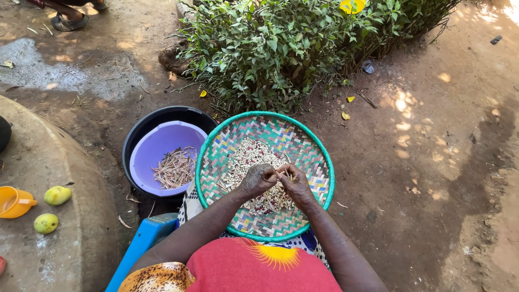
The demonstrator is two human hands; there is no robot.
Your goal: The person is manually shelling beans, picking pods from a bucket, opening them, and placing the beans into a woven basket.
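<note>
Two bare hands meet over a round woven tray [308,146], and that tray fills the middle of the view. It is flat and shallow, plaited from strips in pink, green, white and blue, with a smooth teal rim, and it rests on the person's lap. To its left sits a black tub [141,127] on the dirt ground, with a lilac plastic basin [157,146] nested inside it; a loose heap of dry, stringy empty pods [175,167] lies in the basin. Further left, a grey concrete slab [48,162] with a curved edge carries two greenish-yellow mangoes [57,195] and an orange plastic cup [13,201]. A leafy green bush [281,43] stands beyond the tray.

On the tray lies a mound of small speckled beans [248,157], white and reddish, spreading from the centre toward the near side. Now the hands: left hand [258,179] and right hand [294,184] are knuckle to knuckle, touching just above the beans. Both are curled tight, fingertips pinched on a thin, pale bean pod [285,174] held between them. Its long axis runs roughly left to right, across the tray, though most of it is hidden by the fingers.
</note>
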